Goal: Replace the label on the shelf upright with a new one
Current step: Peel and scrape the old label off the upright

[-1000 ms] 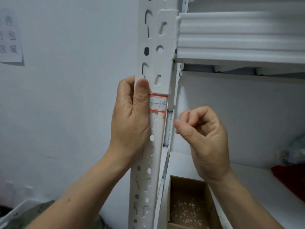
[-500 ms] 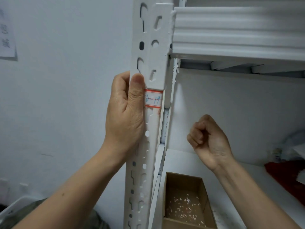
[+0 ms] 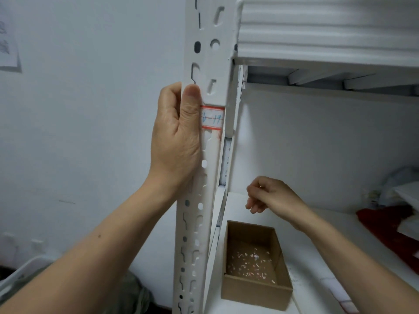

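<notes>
1. Two hands are up: the left hand (image 3: 176, 137) grips the upright (image 3: 213, 64), thumb flat on its front, touching the label (image 3: 213, 117).
2. Right hand (image 3: 269, 196) has dropped from beside the label to above the box (image 3: 256, 288) on the shelf (image 3: 317, 234); its fist has loosened, fingers loosely curled, nothing visible in them.
3. Scraps (image 3: 249, 261) lie in the box, so a peeled bit was probably just discarded; the label remains stuck on the upright, removal unfinished.

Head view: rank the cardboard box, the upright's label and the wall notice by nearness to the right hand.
From the right hand:
1. Cardboard box, just below.
2. Label, up-left on the upright.
3. Wall notice, far left edge.
</notes>
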